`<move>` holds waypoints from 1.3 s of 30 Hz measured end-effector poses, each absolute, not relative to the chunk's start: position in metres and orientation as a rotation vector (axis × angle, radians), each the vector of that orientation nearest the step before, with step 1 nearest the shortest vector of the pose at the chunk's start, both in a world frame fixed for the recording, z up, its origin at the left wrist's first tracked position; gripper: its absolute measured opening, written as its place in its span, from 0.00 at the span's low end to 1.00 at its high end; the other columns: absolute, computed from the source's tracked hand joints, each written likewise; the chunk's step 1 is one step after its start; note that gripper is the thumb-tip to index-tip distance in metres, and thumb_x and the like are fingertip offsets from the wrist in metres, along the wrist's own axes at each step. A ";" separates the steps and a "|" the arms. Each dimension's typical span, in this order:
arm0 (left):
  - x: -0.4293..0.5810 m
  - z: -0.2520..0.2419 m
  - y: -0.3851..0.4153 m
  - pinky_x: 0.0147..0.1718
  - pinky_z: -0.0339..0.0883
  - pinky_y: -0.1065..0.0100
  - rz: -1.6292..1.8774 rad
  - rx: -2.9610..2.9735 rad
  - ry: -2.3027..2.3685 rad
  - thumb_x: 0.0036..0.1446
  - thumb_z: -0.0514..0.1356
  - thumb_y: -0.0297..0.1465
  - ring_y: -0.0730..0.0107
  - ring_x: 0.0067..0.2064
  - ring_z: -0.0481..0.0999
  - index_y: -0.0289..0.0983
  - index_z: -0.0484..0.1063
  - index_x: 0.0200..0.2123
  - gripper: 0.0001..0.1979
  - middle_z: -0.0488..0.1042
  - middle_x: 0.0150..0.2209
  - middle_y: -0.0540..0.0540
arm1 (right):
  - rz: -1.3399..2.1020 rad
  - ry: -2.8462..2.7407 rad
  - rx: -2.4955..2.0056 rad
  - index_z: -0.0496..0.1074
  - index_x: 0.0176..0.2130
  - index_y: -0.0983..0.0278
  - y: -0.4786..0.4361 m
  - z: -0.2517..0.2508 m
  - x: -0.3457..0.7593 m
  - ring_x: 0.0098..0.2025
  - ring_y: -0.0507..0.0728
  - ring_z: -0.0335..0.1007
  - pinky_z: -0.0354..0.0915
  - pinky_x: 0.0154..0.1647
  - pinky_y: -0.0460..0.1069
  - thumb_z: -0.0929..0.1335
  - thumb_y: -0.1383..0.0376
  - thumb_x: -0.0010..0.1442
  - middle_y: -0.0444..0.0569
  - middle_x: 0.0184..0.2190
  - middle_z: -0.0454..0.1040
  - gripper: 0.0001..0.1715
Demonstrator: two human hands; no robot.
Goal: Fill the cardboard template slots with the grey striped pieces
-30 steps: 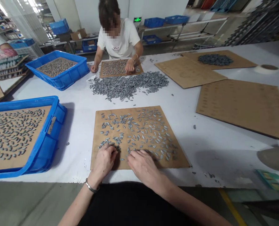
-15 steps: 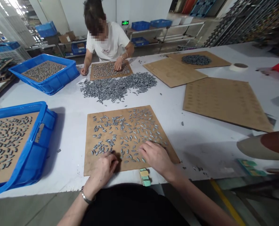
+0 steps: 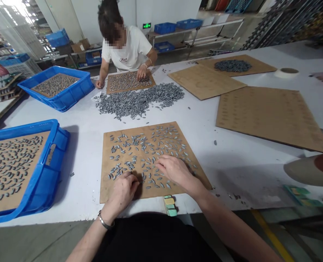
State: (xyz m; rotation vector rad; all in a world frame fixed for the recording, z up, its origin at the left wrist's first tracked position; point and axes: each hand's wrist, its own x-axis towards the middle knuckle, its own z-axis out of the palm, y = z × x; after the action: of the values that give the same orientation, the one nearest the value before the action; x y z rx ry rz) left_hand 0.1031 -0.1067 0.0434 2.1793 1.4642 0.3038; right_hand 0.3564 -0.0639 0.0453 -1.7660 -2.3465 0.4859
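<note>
A brown board (image 3: 114, 194) lies on the table before me, strewn with small grey leaf-shaped pieces (image 3: 153, 159). Over its lower left part my left hand (image 3: 123, 191) is closed, thumb and forefinger pinched together at the board's surface; whatever is between them is too small to make out. My right hand (image 3: 174, 170) reaches in from the right with its fingertips drawn together among the pieces in the middle. What those fingertips hold, if anything, is hidden. On the right the pieces lie spread singly, while on the left several sit in clumps.
Beyond the board is a heap of grey pieces (image 3: 139, 100). Blue trays (image 3: 45, 163) stand at left, holding filled boards. Bare brown boards (image 3: 267, 116) and a tape roll (image 3: 286, 72) lie right. Small green-yellow blocks (image 3: 170, 205) sit at the near edge. A co-worker (image 3: 128, 47) works opposite.
My right hand has shifted a little left and away from me over the board. My left hand stays at the lower left, its fingers slightly moved. The whole view has swung slightly.
</note>
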 end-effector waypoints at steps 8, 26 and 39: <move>0.126 0.055 -0.073 0.42 0.70 0.64 0.373 2.224 1.415 0.67 0.57 0.27 0.64 0.40 0.76 0.38 0.76 0.35 0.09 0.77 0.37 0.45 | 0.354 -1.821 -1.837 0.80 0.36 0.58 -0.106 0.029 0.423 0.38 0.58 0.78 0.68 0.38 0.50 0.65 0.57 0.68 0.49 0.36 0.82 0.16; 0.220 0.047 -0.037 0.51 0.72 0.58 -0.093 2.523 1.247 0.64 0.60 0.27 0.59 0.46 0.76 0.38 0.80 0.35 0.08 0.78 0.43 0.40 | 0.400 -1.838 -1.837 0.80 0.36 0.58 -0.134 0.010 0.429 0.36 0.57 0.78 0.69 0.38 0.49 0.64 0.62 0.69 0.49 0.35 0.82 0.16; 0.163 0.077 -0.017 0.46 0.72 0.64 0.354 2.309 1.593 0.65 0.60 0.25 0.62 0.41 0.78 0.36 0.80 0.34 0.09 0.78 0.37 0.43 | 0.431 -1.856 -1.853 0.80 0.37 0.58 -0.126 0.024 0.433 0.36 0.56 0.77 0.68 0.38 0.49 0.63 0.60 0.71 0.48 0.37 0.81 0.17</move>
State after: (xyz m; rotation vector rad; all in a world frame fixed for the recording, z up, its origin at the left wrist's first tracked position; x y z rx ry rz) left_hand 0.1632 -0.0174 0.0771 2.3093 1.5927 0.3536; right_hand 0.4328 -0.1261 0.0236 -1.8531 -1.8558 0.4305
